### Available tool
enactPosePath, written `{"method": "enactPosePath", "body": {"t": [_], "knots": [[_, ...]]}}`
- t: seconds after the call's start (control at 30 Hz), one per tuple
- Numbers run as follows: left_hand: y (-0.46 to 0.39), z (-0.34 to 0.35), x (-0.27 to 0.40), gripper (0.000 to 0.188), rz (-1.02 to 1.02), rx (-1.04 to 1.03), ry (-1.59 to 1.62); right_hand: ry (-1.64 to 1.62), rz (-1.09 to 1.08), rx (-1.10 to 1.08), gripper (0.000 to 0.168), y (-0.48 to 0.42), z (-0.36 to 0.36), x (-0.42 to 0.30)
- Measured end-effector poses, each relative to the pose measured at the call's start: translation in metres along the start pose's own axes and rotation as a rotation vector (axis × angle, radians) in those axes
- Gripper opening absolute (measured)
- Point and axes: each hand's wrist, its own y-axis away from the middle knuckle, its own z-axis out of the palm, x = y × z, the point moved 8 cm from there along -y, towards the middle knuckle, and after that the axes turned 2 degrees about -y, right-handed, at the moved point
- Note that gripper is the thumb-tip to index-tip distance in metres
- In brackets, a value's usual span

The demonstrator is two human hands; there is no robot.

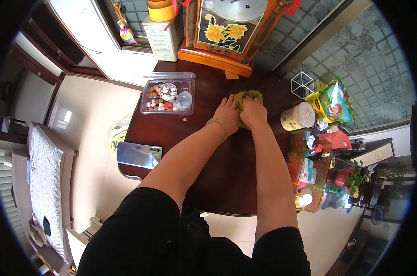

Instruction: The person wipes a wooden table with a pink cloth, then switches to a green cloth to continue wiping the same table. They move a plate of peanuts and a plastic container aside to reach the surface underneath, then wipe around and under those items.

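A green cloth (248,95) lies crumpled on the dark red-brown wooden table (225,172), near its middle. My right hand (255,113) is on top of it, the curled fingers gripping its folds. Flat on the tabletop at the cloth's left edge rests my left hand (228,116), fingers stretched forward and slightly apart; its thumb is hidden. The left wrist wears a pale bangle (218,121). Left of my hands stands an open clear plastic box (194,98) of brown, white and red pieces. One small pale piece (185,119) lies loose before it.
A smartphone (139,154) lies at the left table edge. An ornate wooden clock (215,58) and a white carton (161,41) stand at the back. On the right are a lidded tub (298,116), a snack bag (336,101), a wire cube (302,85) and a perforated basket (294,145) of small items.
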Motion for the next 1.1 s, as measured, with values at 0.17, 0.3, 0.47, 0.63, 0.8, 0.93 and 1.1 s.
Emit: {"method": "enactPosePath", "body": {"t": [0.17, 0.3, 0.47, 0.63, 0.8, 0.93, 1.1], "knots": [[0.023, -0.019, -0.002, 0.041, 0.076, -0.340, 0.068, 0.156, -0.025, 0.024, 0.037, 0.041, 0.002, -0.022], [0.077, -0.120, -0.007, 0.040, 0.238, 0.308, 0.142, 0.221, -0.023, 0.134, 0.042, 0.066, 0.013, -0.032], [0.114, -0.218, -0.072, 0.060, -0.044, 0.589, -0.062, 0.269, 0.004, 0.143, 0.046, 0.083, 0.019, -0.039], [0.122, -0.199, -0.143, 0.070, -0.331, 0.314, -0.088, 0.276, 0.042, 0.109, 0.050, 0.086, 0.022, -0.044], [0.146, -0.144, -0.148, 0.066, -0.291, 0.078, -0.023, 0.268, 0.081, 0.065, 0.053, 0.092, 0.025, -0.047], [0.155, -0.124, -0.142, 0.073, -0.248, 0.064, -0.097, 0.272, 0.085, 0.072, 0.054, 0.096, 0.024, -0.050], [0.151, -0.110, -0.146, 0.082, -0.183, 0.060, -0.227, 0.250, 0.072, 0.126, 0.051, 0.097, 0.025, -0.050]]}}
